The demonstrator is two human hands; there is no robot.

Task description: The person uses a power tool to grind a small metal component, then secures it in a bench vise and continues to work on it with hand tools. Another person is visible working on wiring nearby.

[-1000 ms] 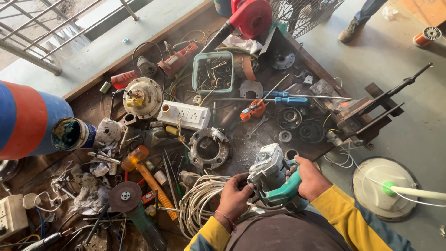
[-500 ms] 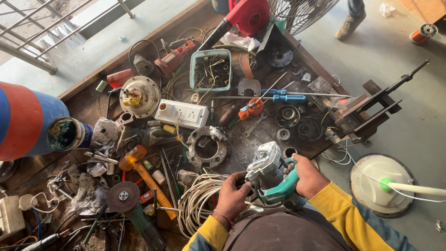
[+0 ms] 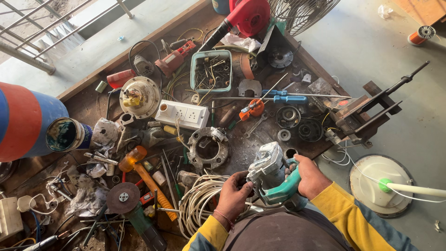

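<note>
white socket strip (image 3: 182, 115) mid-bench | teal tray (image 3: 213, 70) of screws behind it | red blower (image 3: 246, 16) far edge | white cable coil (image 3: 200, 202) near edge

A low brown wooden desk (image 3: 93, 100) is seen, crowded with tools and parts. Near its far edge a teal tray (image 3: 213, 70) of small metal bits is set, with a red blower (image 3: 244, 16) lying beyond it at the far corner. A white socket strip (image 3: 182, 114) is laid near the middle, and a round cream motor housing (image 3: 139, 96) is placed just to its left. A grey metal ring casting (image 3: 208, 148) rests nearer the front edge. Blue-handled screwdrivers (image 3: 283, 96) are laid toward the right edge. A coil of white wire (image 3: 197, 204) is piled at the front edge, and beside it, to the left, an orange-handled hammer (image 3: 146, 179) and an angle grinder (image 3: 127, 202) are found.
</note>
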